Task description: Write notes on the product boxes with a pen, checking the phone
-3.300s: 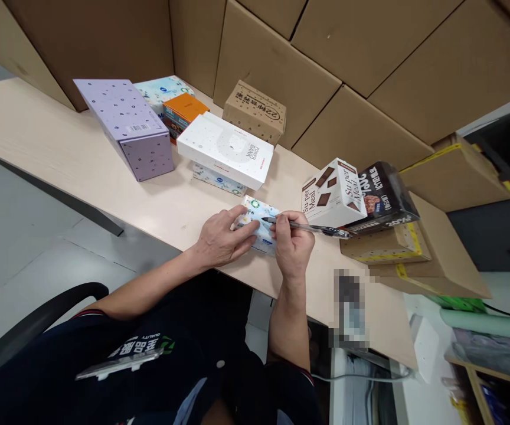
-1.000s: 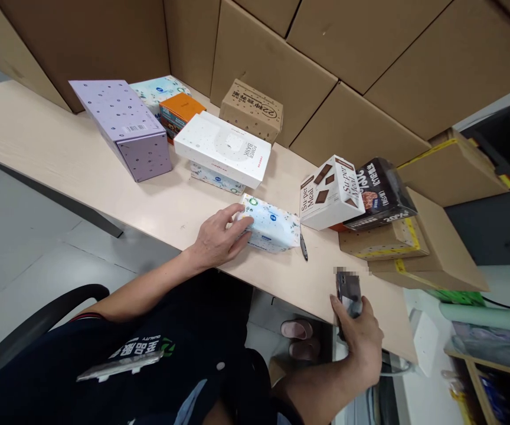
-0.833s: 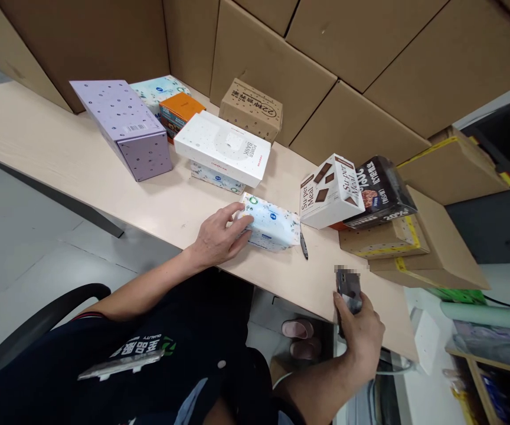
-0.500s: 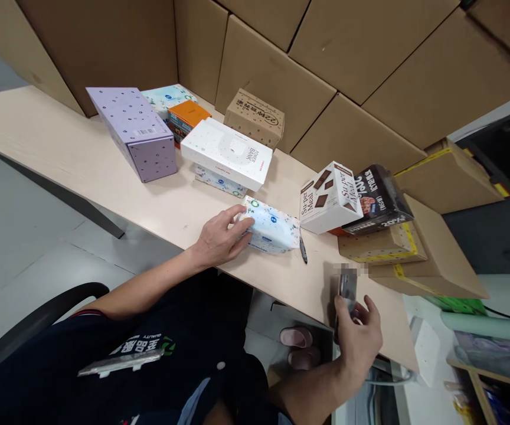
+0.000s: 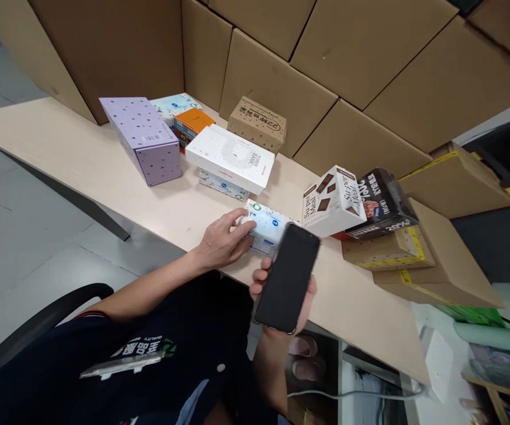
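My right hand [image 5: 307, 295] holds a smartphone [image 5: 291, 277] with its dark screen facing up. The fingers wrap round its sides, and the phone hides most of the palm. My left hand [image 5: 222, 239] grips the left end of a white tissue pack [image 5: 264, 227] with a blue floral print, lying near the table's front edge. The phone's upper part covers the right end of that pack from view.
Behind the pack, a white power bank box [image 5: 232, 158] rests on another floral pack [image 5: 222, 183]. Nearby are a purple box [image 5: 140, 136], an orange box [image 5: 195, 121] and a brown carton [image 5: 257, 124]. On the right, a white snack box [image 5: 332, 200] leans beside a black box [image 5: 383, 203].
My right hand has brought the phone leftward from the table's right side and turned its screen up. The pen seen earlier is now hidden. My left hand stays on the tissue pack.
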Tool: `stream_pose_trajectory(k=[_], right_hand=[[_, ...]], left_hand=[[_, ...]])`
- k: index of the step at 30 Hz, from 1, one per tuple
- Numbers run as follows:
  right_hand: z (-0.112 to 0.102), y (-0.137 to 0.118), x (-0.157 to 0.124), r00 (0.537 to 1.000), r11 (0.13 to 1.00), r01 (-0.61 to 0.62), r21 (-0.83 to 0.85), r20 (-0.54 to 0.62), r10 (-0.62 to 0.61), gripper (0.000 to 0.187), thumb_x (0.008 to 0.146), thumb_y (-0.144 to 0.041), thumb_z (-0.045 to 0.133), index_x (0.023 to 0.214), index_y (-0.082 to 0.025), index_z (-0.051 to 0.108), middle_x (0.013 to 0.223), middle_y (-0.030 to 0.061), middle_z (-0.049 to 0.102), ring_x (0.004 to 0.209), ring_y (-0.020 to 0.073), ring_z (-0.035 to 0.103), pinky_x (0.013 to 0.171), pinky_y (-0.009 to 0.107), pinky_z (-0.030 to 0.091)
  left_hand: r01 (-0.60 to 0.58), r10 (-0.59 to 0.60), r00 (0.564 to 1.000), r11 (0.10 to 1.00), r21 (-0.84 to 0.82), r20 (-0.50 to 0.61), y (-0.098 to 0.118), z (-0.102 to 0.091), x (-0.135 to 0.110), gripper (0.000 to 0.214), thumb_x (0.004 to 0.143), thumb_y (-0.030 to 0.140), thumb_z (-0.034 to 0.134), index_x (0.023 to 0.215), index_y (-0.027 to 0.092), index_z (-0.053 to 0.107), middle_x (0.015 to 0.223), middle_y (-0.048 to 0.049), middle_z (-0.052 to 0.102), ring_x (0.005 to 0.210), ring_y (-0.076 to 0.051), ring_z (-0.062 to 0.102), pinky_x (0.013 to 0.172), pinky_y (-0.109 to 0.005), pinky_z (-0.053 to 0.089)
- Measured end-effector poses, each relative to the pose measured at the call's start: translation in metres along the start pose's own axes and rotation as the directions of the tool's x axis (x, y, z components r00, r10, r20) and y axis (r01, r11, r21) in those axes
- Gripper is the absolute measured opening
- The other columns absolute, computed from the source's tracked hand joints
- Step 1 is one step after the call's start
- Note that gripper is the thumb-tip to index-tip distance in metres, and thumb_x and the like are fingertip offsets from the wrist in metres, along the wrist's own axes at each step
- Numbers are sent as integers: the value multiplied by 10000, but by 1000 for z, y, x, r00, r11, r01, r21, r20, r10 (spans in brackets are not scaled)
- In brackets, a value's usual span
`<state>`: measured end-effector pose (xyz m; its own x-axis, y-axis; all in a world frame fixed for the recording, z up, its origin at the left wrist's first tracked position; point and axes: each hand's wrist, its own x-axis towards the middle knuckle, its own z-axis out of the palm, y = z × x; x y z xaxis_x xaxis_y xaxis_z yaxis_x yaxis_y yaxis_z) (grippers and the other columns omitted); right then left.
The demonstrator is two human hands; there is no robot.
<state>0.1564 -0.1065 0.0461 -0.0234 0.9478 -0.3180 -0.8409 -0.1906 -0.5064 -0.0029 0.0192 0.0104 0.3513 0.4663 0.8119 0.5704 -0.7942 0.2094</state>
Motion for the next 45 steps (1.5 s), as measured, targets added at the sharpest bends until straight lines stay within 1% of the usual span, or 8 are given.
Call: stream_pose_trajectory(k=[4, 8, 12, 19, 23, 33, 39, 45], right_hand=[[21, 15, 6, 971, 983, -176, 57, 174, 164, 646, 862, -724, 493, 1181, -214, 727, 1144, 101, 763, 882, 219, 670, 729, 357, 562], [33, 18, 8, 971, 980, -186, 76, 165, 172, 638, 875, -728, 452, 1192, -244, 721, 1111, 81, 781, 818, 214, 693, 700, 348, 554], [32, 19, 11, 970, 976, -201, 84, 156, 186, 645, 863, -727, 462, 1171, -226, 727, 1066, 83, 782, 780, 212, 693, 671, 345, 556], [28, 17, 19, 938, 963, -258, 82, 259, 229, 690, 804, -758, 498, 1132, -190, 714, 1058, 92, 753, 747, 207, 647, 589, 322, 536], [31, 16, 22, 927, 968, -246, 54, 304, 219, 692, 808, -768, 442, 1133, -210, 693, 984, 73, 728, 725, 198, 604, 538, 296, 506], [37, 18, 22, 950, 977, -214, 21, 238, 203, 674, 829, -768, 357, 1060, -234, 697, 826, 49, 662, 709, 207, 560, 541, 308, 490], [39, 17, 22, 957, 978, -199, 65, 228, 179, 630, 823, -728, 434, 1056, -214, 713, 888, 63, 688, 719, 191, 569, 509, 268, 476], [32, 18, 25, 926, 973, -224, 63, 324, 192, 659, 818, -748, 475, 1110, -196, 686, 939, 75, 698, 757, 196, 589, 515, 264, 487]], left_hand=[[21, -21, 1000, 1000, -5, 23, -2, 1, -4, 257, 1004, 290, 503, 1228, 211, 602, 1304, -127, 621, 860, -148, 659, 745, -269, 568], [63, -60, 997, 996, -65, 49, -5, 4, -9, 321, 1003, 297, 463, 1269, 225, 630, 1354, -118, 623, 899, -158, 673, 774, -279, 567], [39, -38, 999, 998, -44, 26, -5, 5, -10, 324, 1004, 297, 464, 1269, 206, 627, 1342, -138, 624, 887, -157, 670, 737, -265, 560], [65, -62, 997, 994, -82, 43, -6, 7, -12, 336, 1016, 320, 463, 1304, 231, 612, 1356, -115, 616, 866, -148, 652, 744, -263, 542], [70, -64, 995, 994, -79, 72, -9, 11, -17, 362, 1012, 345, 454, 1326, 245, 602, 1364, -100, 620, 909, -160, 654, 772, -275, 545], [42, -38, 997, 997, -64, 62, -9, 11, -17, 378, 1006, 359, 478, 1341, 228, 591, 1327, -127, 643, 996, -198, 673, 765, -298, 564], [82, -76, 991, 995, -58, 110, -10, 14, -21, 391, 997, 369, 489, 1363, 278, 594, 1275, -80, 675, 1077, -210, 680, 806, -304, 571], [58, -52, 993, 997, -49, 105, -10, 14, -20, 387, 1008, 333, 464, 1366, 253, 588, 1245, -86, 681, 1069, -213, 681, 827, -314, 571]])
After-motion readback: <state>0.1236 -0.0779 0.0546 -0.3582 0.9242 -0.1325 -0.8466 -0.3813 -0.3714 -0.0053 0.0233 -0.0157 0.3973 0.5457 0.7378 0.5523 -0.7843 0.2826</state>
